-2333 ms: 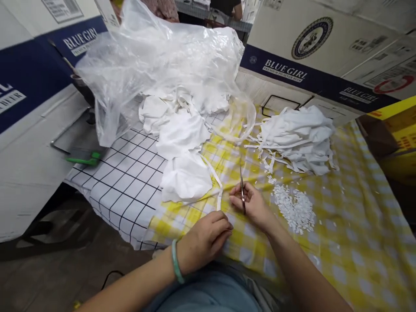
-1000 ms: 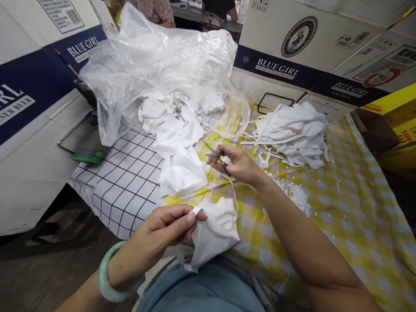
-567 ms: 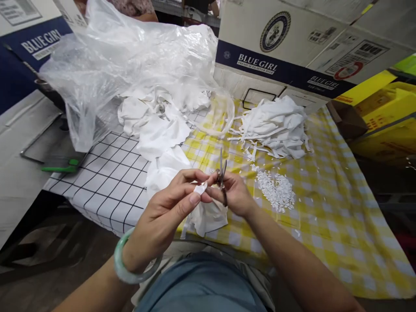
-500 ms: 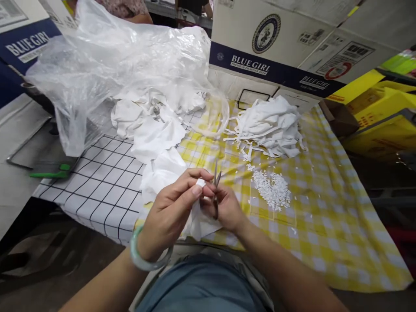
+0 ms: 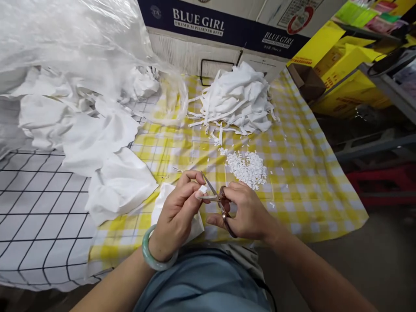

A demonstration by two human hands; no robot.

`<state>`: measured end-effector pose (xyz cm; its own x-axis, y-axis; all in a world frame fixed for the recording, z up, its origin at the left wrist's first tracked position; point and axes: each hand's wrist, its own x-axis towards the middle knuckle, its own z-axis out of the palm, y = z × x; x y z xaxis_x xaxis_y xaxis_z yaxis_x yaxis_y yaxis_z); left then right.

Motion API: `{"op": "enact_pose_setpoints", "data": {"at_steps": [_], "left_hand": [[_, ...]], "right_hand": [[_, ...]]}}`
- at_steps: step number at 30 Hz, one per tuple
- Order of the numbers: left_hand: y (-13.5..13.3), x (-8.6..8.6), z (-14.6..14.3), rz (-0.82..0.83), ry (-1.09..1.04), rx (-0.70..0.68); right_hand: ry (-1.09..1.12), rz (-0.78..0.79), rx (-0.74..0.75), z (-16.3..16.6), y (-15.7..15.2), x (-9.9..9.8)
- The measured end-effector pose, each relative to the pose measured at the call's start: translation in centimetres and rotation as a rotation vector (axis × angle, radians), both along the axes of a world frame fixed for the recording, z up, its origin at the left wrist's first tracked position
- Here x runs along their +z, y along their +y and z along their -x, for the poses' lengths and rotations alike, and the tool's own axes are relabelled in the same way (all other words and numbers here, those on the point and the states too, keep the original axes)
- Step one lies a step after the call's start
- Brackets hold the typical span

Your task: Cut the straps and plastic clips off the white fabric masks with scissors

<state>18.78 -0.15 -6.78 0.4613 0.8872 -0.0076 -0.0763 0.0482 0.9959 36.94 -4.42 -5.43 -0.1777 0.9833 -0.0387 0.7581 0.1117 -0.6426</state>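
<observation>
My left hand (image 5: pixel 180 208), with a jade-green bangle at the wrist, pinches the end of a white fabric piece (image 5: pixel 195 227); a small white tip sticks out between thumb and fingers. The rest of that fabric hangs below and behind the hand. Wrapped around the handles of a small pair of scissors (image 5: pixel 214 196) is my right hand (image 5: pixel 247 210). The blades are spread, one on each side of the white tip. Just beyond my right hand lies a heap of tiny white clippings (image 5: pixel 248 169). Farther back sits a pile of white fabric pieces with straps (image 5: pixel 238 97).
More white fabric pieces (image 5: pixel 107 138) lie at the left, partly under a clear plastic bag (image 5: pixel 81 39). Printed cartons (image 5: pixel 208 26) stand at the back. Yellow boxes (image 5: pixel 354 86) are at the right, past the edge of the yellow checked tablecloth (image 5: pixel 312 190).
The view has turned right and down. The scissors have swung from upright to pointing left, and their blades have opened wider around the white tip in my left fingers.
</observation>
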Motion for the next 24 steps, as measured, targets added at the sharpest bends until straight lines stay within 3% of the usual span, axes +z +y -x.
{"op": "enact_pose_setpoints", "data": {"at_steps": [24], "left_hand": [[0.5,-1.1,-0.5,-0.091,-0.017,-0.04]], "right_hand": [[0.072,0.002,-0.004,-0.1,0.9,-1.4]]}}
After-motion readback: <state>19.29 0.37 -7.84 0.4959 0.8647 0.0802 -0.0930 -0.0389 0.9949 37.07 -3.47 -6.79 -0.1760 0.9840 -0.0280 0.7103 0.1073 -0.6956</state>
